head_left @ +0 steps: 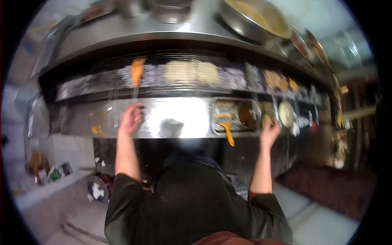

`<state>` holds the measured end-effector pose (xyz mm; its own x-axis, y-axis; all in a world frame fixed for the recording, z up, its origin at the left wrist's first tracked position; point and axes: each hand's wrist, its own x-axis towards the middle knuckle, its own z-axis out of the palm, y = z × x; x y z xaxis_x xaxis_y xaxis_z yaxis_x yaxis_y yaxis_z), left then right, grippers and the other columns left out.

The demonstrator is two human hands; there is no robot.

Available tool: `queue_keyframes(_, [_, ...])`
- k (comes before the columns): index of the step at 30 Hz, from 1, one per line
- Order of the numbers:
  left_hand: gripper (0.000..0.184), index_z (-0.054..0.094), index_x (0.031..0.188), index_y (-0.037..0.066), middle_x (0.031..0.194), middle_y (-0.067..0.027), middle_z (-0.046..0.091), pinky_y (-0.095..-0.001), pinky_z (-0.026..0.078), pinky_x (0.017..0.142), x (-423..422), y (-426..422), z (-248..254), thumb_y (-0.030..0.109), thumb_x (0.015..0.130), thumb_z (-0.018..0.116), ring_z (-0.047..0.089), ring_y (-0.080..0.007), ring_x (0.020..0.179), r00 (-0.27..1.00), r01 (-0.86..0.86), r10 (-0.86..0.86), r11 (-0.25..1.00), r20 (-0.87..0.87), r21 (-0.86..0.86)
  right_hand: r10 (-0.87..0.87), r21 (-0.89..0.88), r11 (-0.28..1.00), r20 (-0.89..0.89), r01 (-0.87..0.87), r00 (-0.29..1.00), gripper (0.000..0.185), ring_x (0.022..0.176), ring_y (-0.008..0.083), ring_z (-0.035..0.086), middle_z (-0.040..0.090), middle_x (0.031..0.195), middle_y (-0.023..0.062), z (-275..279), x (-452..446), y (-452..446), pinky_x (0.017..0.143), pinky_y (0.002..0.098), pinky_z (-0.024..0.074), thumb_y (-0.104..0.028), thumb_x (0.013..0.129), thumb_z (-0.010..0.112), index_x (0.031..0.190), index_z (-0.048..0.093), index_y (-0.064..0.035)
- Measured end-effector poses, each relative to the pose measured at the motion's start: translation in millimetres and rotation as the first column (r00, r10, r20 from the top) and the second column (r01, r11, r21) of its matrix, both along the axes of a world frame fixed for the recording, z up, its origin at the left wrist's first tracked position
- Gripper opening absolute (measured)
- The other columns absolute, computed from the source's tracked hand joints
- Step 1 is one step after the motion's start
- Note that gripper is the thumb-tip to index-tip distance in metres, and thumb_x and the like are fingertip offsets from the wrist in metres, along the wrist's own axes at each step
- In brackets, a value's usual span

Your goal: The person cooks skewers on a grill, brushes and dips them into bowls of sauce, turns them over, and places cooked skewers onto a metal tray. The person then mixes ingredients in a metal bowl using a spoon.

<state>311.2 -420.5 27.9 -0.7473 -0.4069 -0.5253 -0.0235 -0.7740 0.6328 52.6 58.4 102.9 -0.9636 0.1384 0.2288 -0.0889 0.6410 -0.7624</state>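
My left hand (131,118) is closed around the end of a thin skewer, which has an orange piece of food (138,71) on its far part, over the long grill. My right hand (270,127) is at the counter's front edge, right of the metal tray, with its fingers pressed together over a small container; what they hold, if anything, is too blurred to tell. Between my hands, a brush with a yellow-orange handle (228,132) rests on the metal tray (213,122) beside a brown sauce container (246,116). Pale flat food (179,72) lies on the grill, left of centre.
Browned pieces (277,81) are on the grill's right part. A large metal bowl (241,25) and a pot (170,15) stand on the shelf behind. A round pale container (286,114) is right of my right hand. A bin (98,187) with white scraps stands at lower left.
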Motion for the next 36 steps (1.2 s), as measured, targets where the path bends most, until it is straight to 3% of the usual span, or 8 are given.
queue_keyframes(10, [0.022,0.055,0.102,0.008,0.057,0.0047,0.032,-0.0225,0.023,0.041,1,11,6,0.027,0.096,0.046,0.027,-0.006,0.043,0.994,-0.058,0.069,0.989,0.079,-0.138,-0.181,0.09,0.979,-0.015,0.182,0.983,0.038,0.102,0.031,0.052,0.05,0.112,0.0233,-47,11,90,0.089,0.0364,0.0415,-0.019,0.088,0.057,0.114,0.049,0.0078])
queue_keyframes(11, [0.02,0.055,0.102,0.008,0.057,0.0049,0.032,-0.0225,0.023,0.041,0,14,9,0.026,0.096,0.046,0.026,-0.0061,0.043,0.993,-0.08,0.092,0.985,0.074,-0.156,-0.097,-0.107,0.989,0.03,0.1,0.995,0.036,0.1,0.0309,0.053,0.05,0.112,0.023,-38,17,86,0.088,0.0366,0.0417,-0.019,0.088,0.057,0.111,0.051,0.0085])
queue_keyframes(14, [0.017,0.053,0.099,0.009,0.056,0.0046,0.033,-0.0225,0.024,0.04,-6,22,15,0.024,0.096,0.045,0.027,-0.0064,0.041,0.994,-0.106,0.102,0.985,-0.042,-0.136,-0.242,0.08,0.968,0.072,0.236,0.968,0.038,0.09,0.0239,0.054,0.052,0.106,0.017,-31,35,74,0.082,0.0327,0.0429,-0.018,0.088,0.058,0.114,0.049,0.0081])
queue_keyframes(20, [0.017,0.052,0.097,0.009,0.055,0.0037,0.034,-0.0227,0.024,0.039,-18,57,42,0.023,0.097,0.043,0.027,-0.0067,0.039,0.991,-0.113,0.104,0.988,-0.081,-0.109,0.183,-0.147,0.976,0.176,-0.158,0.967,0.026,0.088,0.0175,0.057,0.061,0.095,0.0099,-45,69,-2,0.08,0.0299,0.0457,-0.018,0.088,0.058,0.108,0.056,-0.0003])
queue_keyframes(24, [0.017,0.052,0.099,0.01,0.055,0.0041,0.033,-0.0225,0.023,0.039,-32,89,48,0.023,0.097,0.042,0.025,-0.007,0.04,0.992,-0.042,0.032,0.996,-0.12,-0.079,0.676,-0.581,0.721,0.47,-0.377,0.567,0.033,0.077,0.0137,0.058,0.061,0.09,0.0078,-97,79,-91,0.068,0.0281,0.0473,-0.028,0.092,0.053,0.112,0.053,-0.0017])
queue_keyframes(27, [0.017,0.053,0.099,0.011,0.055,0.0043,0.033,-0.0223,0.023,0.039,-48,117,53,0.024,0.097,0.042,0.025,-0.0066,0.04,0.993,0.026,-0.031,0.998,-0.109,-0.048,0.721,-0.673,0.675,0.515,-0.302,0.464,0.04,0.081,0.015,0.057,0.061,0.093,0.0093,-82,89,-160,0.068,0.029,0.0469,-0.029,0.092,0.054,0.12,0.048,-0.002])
queue_keyframes(33, [0.014,0.053,0.091,0.008,0.057,0.0042,0.034,-0.0218,0.023,0.039,-93,181,59,0.019,0.095,0.044,0.028,-0.0064,0.044,0.971,0.177,-0.169,0.984,-0.169,0.031,0.635,-0.347,0.772,0.383,-0.533,0.671,0.043,0.091,0.0215,0.06,0.061,0.101,0.014,-65,95,-127,0.079,0.0309,0.0468,-0.026,0.089,0.058,0.121,0.047,-0.0002])
queue_keyframes(36, [0.014,0.053,0.091,0.008,0.056,0.0049,0.033,-0.0216,0.022,0.041,-124,215,57,0.018,0.094,0.043,0.028,-0.006,0.046,0.961,0.267,-0.263,0.963,-0.087,0.041,0.422,-0.184,0.903,0.213,-0.388,0.881,0.033,0.086,0.0202,0.059,0.06,0.096,0.0137,-27,77,-67,0.073,0.0309,0.0483,-0.018,0.086,0.059,0.112,0.051,0.0007])
